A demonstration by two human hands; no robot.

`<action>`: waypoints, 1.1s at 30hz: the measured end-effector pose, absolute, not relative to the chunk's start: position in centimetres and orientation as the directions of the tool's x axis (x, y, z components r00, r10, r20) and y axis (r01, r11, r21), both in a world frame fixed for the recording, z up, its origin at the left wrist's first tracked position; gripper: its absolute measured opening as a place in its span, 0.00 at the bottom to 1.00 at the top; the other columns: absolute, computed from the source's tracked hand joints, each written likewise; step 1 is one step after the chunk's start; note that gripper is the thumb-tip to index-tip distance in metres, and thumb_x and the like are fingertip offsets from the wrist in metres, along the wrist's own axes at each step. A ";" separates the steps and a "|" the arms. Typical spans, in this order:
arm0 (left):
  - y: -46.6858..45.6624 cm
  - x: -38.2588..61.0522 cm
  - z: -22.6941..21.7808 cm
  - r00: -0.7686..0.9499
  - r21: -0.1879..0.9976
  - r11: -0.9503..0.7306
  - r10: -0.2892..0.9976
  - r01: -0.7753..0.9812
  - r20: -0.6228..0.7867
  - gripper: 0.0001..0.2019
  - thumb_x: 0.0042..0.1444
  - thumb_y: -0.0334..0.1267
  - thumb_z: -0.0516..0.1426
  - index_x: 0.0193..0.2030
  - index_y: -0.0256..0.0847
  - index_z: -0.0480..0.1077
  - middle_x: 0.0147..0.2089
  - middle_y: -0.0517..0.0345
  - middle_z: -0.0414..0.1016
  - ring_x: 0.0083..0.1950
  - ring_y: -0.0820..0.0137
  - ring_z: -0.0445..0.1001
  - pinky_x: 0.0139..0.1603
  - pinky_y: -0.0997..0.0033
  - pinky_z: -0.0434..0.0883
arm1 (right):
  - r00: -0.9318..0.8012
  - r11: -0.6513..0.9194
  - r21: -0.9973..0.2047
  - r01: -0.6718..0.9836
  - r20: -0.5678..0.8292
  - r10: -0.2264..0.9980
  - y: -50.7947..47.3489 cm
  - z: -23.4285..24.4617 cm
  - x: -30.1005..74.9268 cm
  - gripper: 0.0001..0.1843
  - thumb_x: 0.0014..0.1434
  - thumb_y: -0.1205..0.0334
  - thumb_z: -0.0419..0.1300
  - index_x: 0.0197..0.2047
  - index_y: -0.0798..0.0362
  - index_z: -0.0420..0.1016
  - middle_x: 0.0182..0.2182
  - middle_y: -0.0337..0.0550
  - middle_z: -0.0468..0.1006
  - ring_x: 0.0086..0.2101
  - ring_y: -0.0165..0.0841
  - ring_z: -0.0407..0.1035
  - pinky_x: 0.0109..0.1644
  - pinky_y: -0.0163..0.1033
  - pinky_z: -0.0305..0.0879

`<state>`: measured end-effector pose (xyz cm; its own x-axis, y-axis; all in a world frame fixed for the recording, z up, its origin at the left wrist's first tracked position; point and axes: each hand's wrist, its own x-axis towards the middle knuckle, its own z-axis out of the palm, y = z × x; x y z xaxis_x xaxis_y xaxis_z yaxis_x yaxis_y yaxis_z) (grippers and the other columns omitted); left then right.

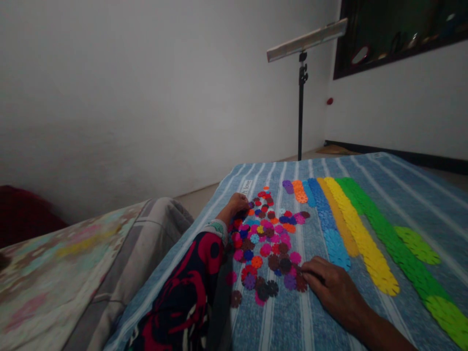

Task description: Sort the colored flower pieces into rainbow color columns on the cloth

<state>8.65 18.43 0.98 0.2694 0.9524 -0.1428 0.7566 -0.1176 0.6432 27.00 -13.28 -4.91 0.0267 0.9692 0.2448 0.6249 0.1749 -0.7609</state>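
A loose heap of snowflake building discs (268, 229) in pink, red, brown, purple, blue and orange lies on the striped blue cloth (204, 253). My left hand (237, 204) is at the heap's far left edge, fingers closed at a purple snowflake disc (251, 205). Nearer to me, my right hand (327, 280) pinches at the heap's right edge, where a brown snowflake disc (301, 282) lies by the fingertips. A dark edge shows between thumb and fingers there; most of it is hidden.
Right of the heap, overlapping discs lie in single-colour rows: blue (321, 204), amber (338, 214), yellow (360, 234) and green (395, 253). Short purple and orange rows (300, 191) are at the far end. Beyond the cloth stands a lamp pole (300, 117); bedding (91, 273) is at left.
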 end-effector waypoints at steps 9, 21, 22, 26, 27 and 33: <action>18.6 7.0 1.1 0.122 0.720 -0.010 0.987 0.694 -0.104 0.05 0.42 0.26 0.62 0.24 0.36 0.69 0.17 0.64 0.65 0.21 0.77 0.62 0.24 0.77 0.60 | 0.026 0.180 -0.752 0.634 0.253 0.967 -13.2 -4.9 26.9 0.15 0.62 0.61 0.49 0.37 0.50 0.78 0.32 0.43 0.78 0.36 0.36 0.74 0.41 0.40 0.66; 16.2 7.8 2.6 0.301 0.673 -0.154 0.948 0.723 -0.107 0.02 0.42 0.27 0.61 0.26 0.33 0.74 0.18 0.64 0.66 0.21 0.78 0.62 0.24 0.78 0.60 | 0.034 0.175 -0.750 0.639 0.254 0.966 -13.4 -4.5 27.0 0.15 0.62 0.60 0.50 0.37 0.50 0.78 0.31 0.42 0.78 0.35 0.36 0.74 0.41 0.40 0.67; 15.9 8.1 2.7 0.328 0.672 -0.170 0.938 0.721 -0.114 0.03 0.42 0.27 0.61 0.27 0.33 0.75 0.18 0.64 0.67 0.22 0.78 0.63 0.25 0.78 0.61 | 0.031 0.175 -0.748 0.640 0.253 0.967 -13.4 -4.4 27.0 0.15 0.62 0.60 0.50 0.36 0.50 0.78 0.32 0.42 0.78 0.35 0.36 0.74 0.41 0.40 0.67; 14.6 9.1 3.0 0.464 0.675 -0.259 0.875 0.691 -0.140 0.04 0.41 0.27 0.59 0.26 0.34 0.75 0.22 0.63 0.71 0.25 0.77 0.67 0.28 0.77 0.64 | 0.020 0.184 -0.738 0.650 0.259 0.966 -13.4 -4.4 27.1 0.14 0.62 0.61 0.50 0.35 0.49 0.78 0.32 0.42 0.78 0.35 0.35 0.74 0.40 0.39 0.67; 14.3 9.4 3.0 0.502 0.668 -0.285 0.851 0.688 -0.153 0.04 0.40 0.27 0.59 0.26 0.34 0.75 0.22 0.63 0.71 0.25 0.76 0.67 0.29 0.78 0.64 | 0.016 0.185 -0.731 0.656 0.259 0.966 -13.3 -4.4 27.2 0.14 0.62 0.62 0.50 0.34 0.49 0.77 0.32 0.41 0.78 0.35 0.35 0.74 0.40 0.39 0.67; 11.2 10.9 2.9 0.711 0.663 -0.420 0.658 0.620 -0.248 0.05 0.39 0.27 0.58 0.25 0.33 0.75 0.21 0.65 0.69 0.25 0.77 0.65 0.29 0.79 0.63 | -0.009 0.201 -0.699 0.686 0.268 0.963 -13.2 -4.7 27.4 0.14 0.62 0.62 0.50 0.37 0.50 0.78 0.33 0.42 0.78 0.35 0.35 0.74 0.40 0.38 0.67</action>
